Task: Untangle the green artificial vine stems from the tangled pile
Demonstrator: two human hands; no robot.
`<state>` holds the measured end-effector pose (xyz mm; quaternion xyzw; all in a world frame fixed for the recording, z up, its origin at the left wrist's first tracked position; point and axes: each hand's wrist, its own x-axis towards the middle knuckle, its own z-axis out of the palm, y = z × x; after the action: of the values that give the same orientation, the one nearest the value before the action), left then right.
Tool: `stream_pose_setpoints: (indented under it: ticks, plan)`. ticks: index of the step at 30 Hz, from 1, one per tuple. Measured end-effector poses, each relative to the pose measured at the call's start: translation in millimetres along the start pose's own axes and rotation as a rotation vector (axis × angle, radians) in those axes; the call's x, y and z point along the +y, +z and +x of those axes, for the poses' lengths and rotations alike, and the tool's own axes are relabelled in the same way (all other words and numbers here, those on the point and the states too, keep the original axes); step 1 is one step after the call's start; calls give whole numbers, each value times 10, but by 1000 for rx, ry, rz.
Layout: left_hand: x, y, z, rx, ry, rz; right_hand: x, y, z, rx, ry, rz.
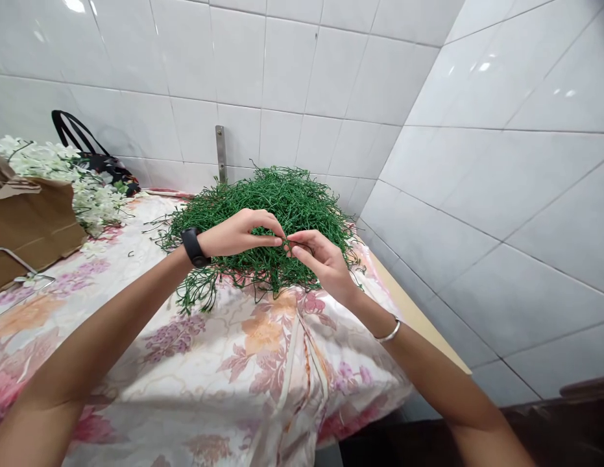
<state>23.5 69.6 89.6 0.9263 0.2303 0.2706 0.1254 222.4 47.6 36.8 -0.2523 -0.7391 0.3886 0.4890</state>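
A large tangled heap of thin green stems [282,194] lies on a floral cloth [194,370]. Just in front of the heap, my left hand [246,232] pinches a thin green stem between thumb and fingers; a black band circles that wrist. My right hand [324,259], with a silver bangle farther down the arm, holds the same small piece from the other side. The fingertips of both hands nearly touch. Fingers cover most of the held stem, so its shape is hard to make out.
White artificial flowers [95,194] and an opened brown cardboard box [34,227] are at the left, with a dark bag [111,170] behind them. A bent metal wire frame [24,269] is at the left edge. White tiled walls stand behind and at the right.
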Motion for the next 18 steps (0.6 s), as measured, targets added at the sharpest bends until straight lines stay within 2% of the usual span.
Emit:
stream_pose_setpoints:
  ticks: [5,10,18]
  plan:
    - [9,64,12,7,-27,-26,9,23,-19,-28,-40,-52]
    - [24,121,10,-17,-78,28,62,40,-33,-56,-60,-205]
    - [-43,152,-94,-234,-112,-8,87,66,-59,-110,-247,-508]
